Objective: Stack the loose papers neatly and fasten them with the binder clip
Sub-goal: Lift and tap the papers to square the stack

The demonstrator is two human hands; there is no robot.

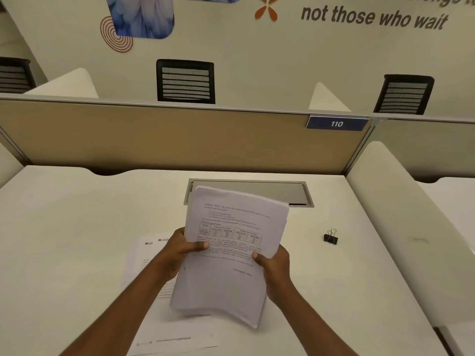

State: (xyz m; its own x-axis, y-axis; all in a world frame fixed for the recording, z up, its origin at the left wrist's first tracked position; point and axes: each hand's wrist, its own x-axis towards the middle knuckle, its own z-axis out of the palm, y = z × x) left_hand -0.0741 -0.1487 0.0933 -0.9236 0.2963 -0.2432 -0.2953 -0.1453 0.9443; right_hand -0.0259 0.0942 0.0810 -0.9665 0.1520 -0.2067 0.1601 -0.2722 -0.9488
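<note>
Head view: both hands hold a sheaf of papers (228, 253) raised off the desk (77, 227), tilted away from the camera. The left hand (180, 250) is closed on the sheaf's left edge, thumb on the printed face and fingers behind; the right hand (272, 263) is closed on the right edge in the same way. The sheaf is not yet square: the bottom edges look fanned and the lower part bows. More sheets (154, 278) lie flat on the desk under the arms, so the gathering is probably unfinished. The clip (330, 237) sits on the desk to the right, well apart from the hands, untouched. To do this step well, I would judge that the loose sheets below should be added first, then the grip on both sides eased so the pages can slide, and the bottom edge tapped on the desk until it lines up, followed by one long edge. Pinching hard while tapping would keep the pages offset. Once the edges are flush, one hand should keep a firm hold near a corner while the other goes for the clip, or the stack may fan out again.
</note>
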